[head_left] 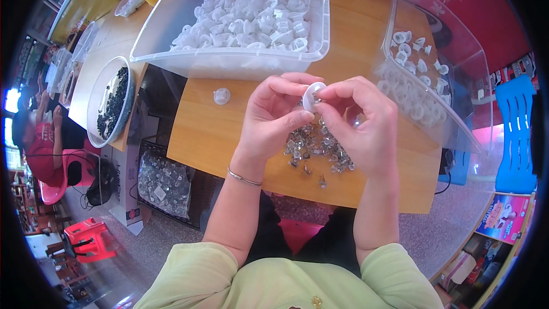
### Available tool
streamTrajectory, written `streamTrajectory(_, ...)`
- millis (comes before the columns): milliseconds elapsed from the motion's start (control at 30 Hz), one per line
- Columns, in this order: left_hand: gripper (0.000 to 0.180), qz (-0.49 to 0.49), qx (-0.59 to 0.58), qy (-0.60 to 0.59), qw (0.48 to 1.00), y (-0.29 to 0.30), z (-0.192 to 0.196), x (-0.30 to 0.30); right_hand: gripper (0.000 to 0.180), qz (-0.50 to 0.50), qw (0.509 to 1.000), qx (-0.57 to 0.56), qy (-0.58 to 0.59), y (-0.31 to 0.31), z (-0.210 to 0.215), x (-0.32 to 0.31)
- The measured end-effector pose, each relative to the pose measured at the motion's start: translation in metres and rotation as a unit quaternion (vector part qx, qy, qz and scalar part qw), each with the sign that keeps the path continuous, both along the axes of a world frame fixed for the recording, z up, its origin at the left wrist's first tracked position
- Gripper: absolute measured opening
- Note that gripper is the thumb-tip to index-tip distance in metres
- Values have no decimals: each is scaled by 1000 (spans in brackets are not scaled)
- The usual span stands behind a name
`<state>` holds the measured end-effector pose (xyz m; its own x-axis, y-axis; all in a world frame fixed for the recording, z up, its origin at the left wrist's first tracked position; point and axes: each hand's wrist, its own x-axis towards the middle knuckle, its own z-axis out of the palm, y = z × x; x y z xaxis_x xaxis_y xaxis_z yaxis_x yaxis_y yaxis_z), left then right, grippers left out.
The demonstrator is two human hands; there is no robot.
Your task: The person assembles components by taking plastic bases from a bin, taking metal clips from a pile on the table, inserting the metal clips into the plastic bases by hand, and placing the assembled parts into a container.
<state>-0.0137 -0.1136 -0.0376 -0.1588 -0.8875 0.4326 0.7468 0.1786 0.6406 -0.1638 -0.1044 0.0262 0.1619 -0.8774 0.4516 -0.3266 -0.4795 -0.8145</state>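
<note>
The white plastic cap [313, 95] showed only its upper rim; the rest sat hidden behind the fingers [286, 119] of the left hand [269, 123] and the right hand [366, 129]. Whether a metal piece was pressed into it could not be told. The pile of small metal clips [311, 146] on the bench [206, 131] was partly covered by both hands, and the single pieces were too small to make out. The clear tub of white caps [240, 60] was cut off at the top edge. The second clear tub [452, 120] blurred its contents through its wall. The dark bits in the round bowl [94, 109] were too small to identify.
</note>
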Motion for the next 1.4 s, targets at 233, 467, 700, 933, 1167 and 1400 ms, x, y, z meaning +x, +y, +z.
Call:
streamTrajectory(233,29,3,-7,-4,1000,0,0,0,15,-2,1000,-24,4,-1,-2,1)
streamTrajectory(467,30,12,-43,-14,999,-2,1,0,12,26,995,36,-84,0,-3,2)
streamTrajectory(700,29,14,-36,-7,999,0,9,-4,12,27,991,38,-126,4,1,2)
streamTrajectory(933,27,35,-81,-33,996,-1,11,-5,11,13,991,43,-129,8,6,0)
streamTrajectory(1167,27,37,-75,-65,994,0,13,-6,24,39,963,183,-193,2,7,-8)
streamTrajectory(1400,27,27,-91,-63,994,-2,6,-3,28,67,950,209,-222,-2,-4,-5)
